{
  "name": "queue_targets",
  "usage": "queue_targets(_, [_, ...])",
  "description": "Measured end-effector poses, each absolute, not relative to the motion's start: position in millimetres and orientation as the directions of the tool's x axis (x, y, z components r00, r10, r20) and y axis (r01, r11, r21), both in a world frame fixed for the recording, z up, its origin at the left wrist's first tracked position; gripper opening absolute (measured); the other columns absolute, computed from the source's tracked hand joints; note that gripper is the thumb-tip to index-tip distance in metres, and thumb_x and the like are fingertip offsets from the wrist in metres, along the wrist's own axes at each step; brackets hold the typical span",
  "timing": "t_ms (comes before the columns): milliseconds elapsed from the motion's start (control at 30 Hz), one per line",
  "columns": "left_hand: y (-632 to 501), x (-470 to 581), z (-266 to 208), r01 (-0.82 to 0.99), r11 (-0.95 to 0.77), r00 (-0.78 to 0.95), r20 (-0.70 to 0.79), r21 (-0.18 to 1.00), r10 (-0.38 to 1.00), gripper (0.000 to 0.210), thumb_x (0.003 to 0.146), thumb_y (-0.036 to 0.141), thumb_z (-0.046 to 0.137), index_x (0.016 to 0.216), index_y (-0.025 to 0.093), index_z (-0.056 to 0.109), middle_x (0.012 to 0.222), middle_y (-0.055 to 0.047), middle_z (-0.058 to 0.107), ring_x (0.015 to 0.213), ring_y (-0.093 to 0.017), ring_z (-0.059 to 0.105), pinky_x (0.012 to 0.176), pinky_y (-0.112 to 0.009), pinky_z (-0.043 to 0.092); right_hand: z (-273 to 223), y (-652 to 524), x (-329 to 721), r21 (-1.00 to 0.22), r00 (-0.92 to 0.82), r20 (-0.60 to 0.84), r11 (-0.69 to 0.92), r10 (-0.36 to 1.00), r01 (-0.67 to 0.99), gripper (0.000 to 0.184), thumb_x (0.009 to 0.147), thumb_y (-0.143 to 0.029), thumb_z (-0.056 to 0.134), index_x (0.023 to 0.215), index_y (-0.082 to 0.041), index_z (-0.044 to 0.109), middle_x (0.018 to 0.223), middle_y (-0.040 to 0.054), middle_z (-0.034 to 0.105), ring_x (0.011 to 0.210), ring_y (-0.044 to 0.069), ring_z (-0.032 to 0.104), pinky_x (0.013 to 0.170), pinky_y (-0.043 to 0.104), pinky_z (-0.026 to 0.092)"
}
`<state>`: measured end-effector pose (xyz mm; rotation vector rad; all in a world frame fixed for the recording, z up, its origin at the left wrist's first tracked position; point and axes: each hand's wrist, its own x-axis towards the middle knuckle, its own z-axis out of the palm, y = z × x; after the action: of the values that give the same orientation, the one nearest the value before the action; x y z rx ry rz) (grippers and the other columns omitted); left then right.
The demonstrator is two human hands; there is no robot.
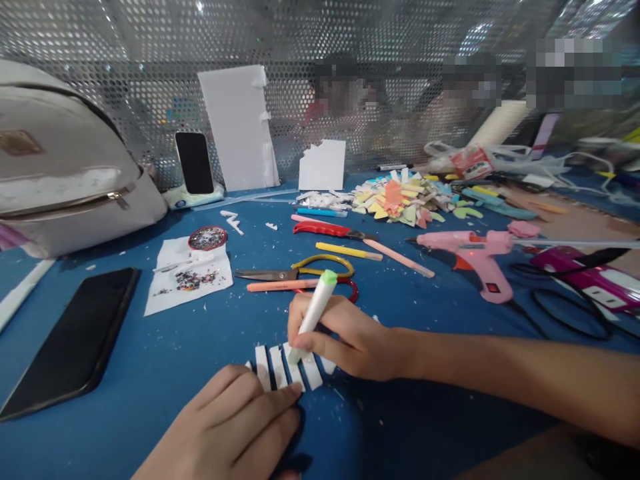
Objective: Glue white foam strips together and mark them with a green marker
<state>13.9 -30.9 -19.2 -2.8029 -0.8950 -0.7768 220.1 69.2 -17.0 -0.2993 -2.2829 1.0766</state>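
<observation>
My right hand grips a white marker with a light green end pointing up. The marker's lower tip meets one of several white paper strips laid side by side on the blue table. My left hand lies on the table with its fingers stretched out, a fingertip touching the lower end of a strip. Just beyond the hands are scissors with yellow and red handles and an orange marker lying across them.
A pink glue gun lies at the right near a purple power strip. Farther back sit a red-handled cutter and a heap of coloured paper pieces. On the left are a black phone, a littered tissue and a backpack.
</observation>
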Motion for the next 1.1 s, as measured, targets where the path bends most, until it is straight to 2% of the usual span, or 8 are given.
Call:
queue_targets(133, [-32, 13, -23, 0.561, -0.826, 0.699, 0.503, 0.055, 0.509, 0.037, 0.105, 0.033, 0.037, 0.101, 0.017, 0.071, 0.104, 0.0, 0.074, 0.08, -0.015, 0.06, 0.083, -0.031, 0.042, -17, 69, 221, -0.76, -0.788, 0.42, 0.649, 0.45, -0.035, 0.03, 0.104, -0.034, 0.041, 0.084, -0.016, 0.055, 0.08, 0.0029, 0.058, 0.074, 0.014, 0.054, 0.075, 0.028, 0.045])
queue_targets(333, [-33, 13, -29, 0.571, -0.819, 0.684, 0.517, 0.061, 0.516, 0.032, 0.104, 0.026, 0.041, 0.101, 0.016, 0.071, 0.105, 0.0, 0.074, 0.08, -0.016, 0.06, 0.084, -0.032, 0.041, -20, 67, 217, -0.586, -0.87, 0.438, 0.806, 0.225, -0.086, 0.03, 0.104, -0.032, 0.037, 0.08, -0.018, 0.05, 0.076, 0.0024, 0.055, 0.069, 0.015, 0.044, 0.069, 0.028, 0.038])
queue_targets(533, [-35, 14, -31, 0.577, -0.817, 0.68, 0.552, 0.003, 0.482, 0.029, 0.102, 0.02, 0.043, 0.105, 0.014, 0.071, 0.104, -0.002, 0.075, 0.083, -0.017, 0.061, 0.086, -0.033, 0.041, -20, 67, 213, -0.507, -0.908, 0.388, 0.859, 0.16, -0.065, 0.022, 0.102, -0.031, 0.042, 0.084, -0.019, 0.045, 0.076, 0.0014, 0.05, 0.068, 0.016, 0.039, 0.069, 0.027, 0.037])
queue_targets(700, [-38, 15, -33, 0.597, -0.8, 0.693, 0.539, -0.057, 0.479, 0.028, 0.101, 0.022, 0.045, 0.113, 0.014, 0.069, 0.103, 0.0, 0.075, 0.082, -0.016, 0.062, 0.087, -0.034, 0.042, -20, 68, 217, -0.521, -0.885, 0.401, 0.853, 0.236, -0.009, 0.026, 0.101, -0.032, 0.044, 0.08, -0.018, 0.051, 0.073, 0.0016, 0.054, 0.068, 0.016, 0.044, 0.069, 0.028, 0.038])
queue_targets(800, [-36, 16, -29, 0.572, -0.818, 0.707, 0.537, -0.054, 0.459, 0.028, 0.102, 0.02, 0.044, 0.113, 0.012, 0.069, 0.102, -0.003, 0.075, 0.08, -0.015, 0.061, 0.081, -0.033, 0.045, -20, 67, 220, -0.629, -0.841, 0.443, 0.776, 0.31, -0.046, 0.032, 0.103, -0.036, 0.038, 0.081, -0.017, 0.053, 0.076, 0.0033, 0.058, 0.07, 0.015, 0.05, 0.069, 0.028, 0.042])
queue_targets(867, [-34, 14, -25, 0.555, -0.829, 0.717, 0.541, -0.063, 0.439, 0.029, 0.102, 0.017, 0.043, 0.114, 0.011, 0.068, 0.102, -0.004, 0.075, 0.079, -0.015, 0.061, 0.079, -0.032, 0.045, -19, 67, 222, -0.718, -0.782, 0.468, 0.693, 0.412, -0.065, 0.034, 0.104, -0.038, 0.036, 0.084, -0.017, 0.054, 0.079, 0.0036, 0.058, 0.068, 0.014, 0.051, 0.067, 0.028, 0.044])
queue_targets(967, [-32, 11, -25, 0.554, -0.828, 0.742, 0.503, -0.088, 0.443, 0.03, 0.103, 0.016, 0.041, 0.118, 0.012, 0.066, 0.109, -0.002, 0.074, 0.082, -0.015, 0.062, 0.083, -0.032, 0.044, -18, 67, 224, -0.791, -0.702, 0.474, 0.607, 0.531, -0.075, 0.029, 0.103, -0.036, 0.041, 0.086, -0.016, 0.054, 0.081, 0.0021, 0.056, 0.063, 0.012, 0.051, 0.074, 0.03, 0.047])
queue_targets(1100, [-34, 10, -30, 0.559, -0.818, 0.757, 0.487, -0.137, 0.436, 0.032, 0.105, 0.019, 0.038, 0.115, 0.018, 0.068, 0.114, 0.004, 0.073, 0.083, -0.013, 0.062, 0.087, -0.033, 0.041, -17, 67, 225, -0.734, -0.712, 0.53, 0.669, 0.462, -0.112, 0.03, 0.103, -0.035, 0.041, 0.084, -0.017, 0.055, 0.083, 0.0037, 0.058, 0.08, 0.016, 0.057, 0.089, 0.035, 0.045])
